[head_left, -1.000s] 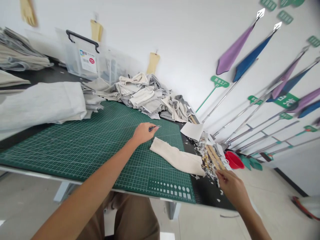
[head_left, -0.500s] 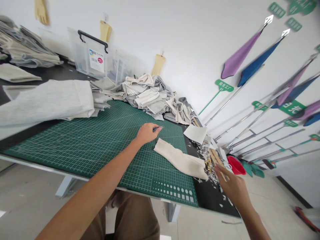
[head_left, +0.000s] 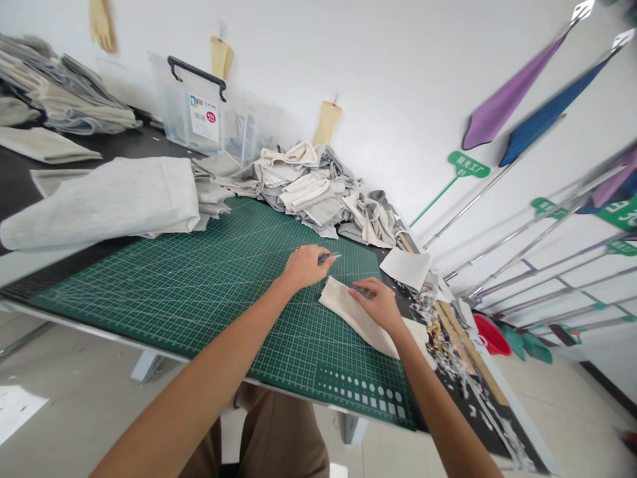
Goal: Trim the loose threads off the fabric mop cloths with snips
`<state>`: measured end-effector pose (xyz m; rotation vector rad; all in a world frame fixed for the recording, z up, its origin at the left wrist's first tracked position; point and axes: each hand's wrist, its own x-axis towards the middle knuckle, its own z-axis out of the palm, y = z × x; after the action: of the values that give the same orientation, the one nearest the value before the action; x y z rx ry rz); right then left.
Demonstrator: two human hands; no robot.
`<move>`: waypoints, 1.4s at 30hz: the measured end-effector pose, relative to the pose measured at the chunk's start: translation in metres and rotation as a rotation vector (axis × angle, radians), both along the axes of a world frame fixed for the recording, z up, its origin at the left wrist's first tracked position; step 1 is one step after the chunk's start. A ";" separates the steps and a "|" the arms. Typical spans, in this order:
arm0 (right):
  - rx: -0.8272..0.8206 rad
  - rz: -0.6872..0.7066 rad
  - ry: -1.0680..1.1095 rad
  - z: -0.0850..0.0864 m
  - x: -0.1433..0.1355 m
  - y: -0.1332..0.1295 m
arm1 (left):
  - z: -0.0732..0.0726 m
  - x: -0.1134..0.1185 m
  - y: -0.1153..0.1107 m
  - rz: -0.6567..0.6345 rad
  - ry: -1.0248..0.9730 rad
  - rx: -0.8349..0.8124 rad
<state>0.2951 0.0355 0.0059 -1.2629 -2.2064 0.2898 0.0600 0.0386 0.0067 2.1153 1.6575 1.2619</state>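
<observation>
A cream strip of cloth (head_left: 355,317) lies on the right part of the green cutting mat (head_left: 233,279). Just beyond its far left end, my left hand (head_left: 307,265) is closed round a small tool with a pointed metal tip (head_left: 329,256); most of the tool is hidden by the fingers. My right hand (head_left: 377,302) is over the cloth strip, fingers curved and apart, with nothing visible between them. Whether its fingertips touch the cloth is unclear. My right forearm covers part of the strip.
Behind the mat lies a heap of grey and cream cloth (head_left: 308,186). Folded cloth (head_left: 104,202) and a clear plastic box (head_left: 192,109) are at the left. Wooden strips (head_left: 468,345), gold scissors (head_left: 434,337), scraps and a white piece (head_left: 405,267) lie at the right.
My right hand has moved left from the scraps and scissors to above the cloth strip. My left hand still holds the tool near the strip's end. The view has shifted slightly.
</observation>
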 end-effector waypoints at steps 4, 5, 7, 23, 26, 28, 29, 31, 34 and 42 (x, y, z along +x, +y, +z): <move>0.016 0.008 -0.001 -0.006 0.000 0.000 | 0.001 0.001 0.001 -0.015 0.003 0.009; 0.022 0.004 0.014 -0.006 0.000 -0.001 | 0.001 0.002 0.001 -0.017 0.006 0.015; 0.034 -0.013 0.062 -0.006 -0.002 -0.003 | 0.002 0.002 0.000 -0.016 0.011 0.019; 0.122 -0.118 0.548 -0.002 -0.004 -0.011 | 0.012 0.015 -0.016 -0.247 0.096 0.085; 0.147 -0.108 0.552 0.001 -0.005 -0.012 | 0.016 0.017 -0.019 -0.276 0.104 0.086; 0.168 -0.091 0.522 0.003 -0.006 -0.013 | 0.019 0.019 -0.021 -0.308 0.129 0.090; 0.182 -0.083 0.499 0.005 -0.007 -0.014 | 0.019 0.020 -0.023 -0.323 0.147 0.094; 0.211 -0.070 0.448 0.007 -0.008 -0.017 | 0.021 0.023 -0.025 -0.334 0.192 0.105; 0.240 -0.068 0.402 0.011 -0.008 -0.021 | 0.022 0.025 -0.028 -0.319 0.291 0.102; 0.270 -0.080 0.369 0.017 -0.008 -0.027 | 0.022 0.033 -0.030 -0.266 0.438 0.124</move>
<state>0.2871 0.0086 0.0232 -1.0511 -1.8079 0.1696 0.0929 0.0087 0.0288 2.7312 1.3935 0.8871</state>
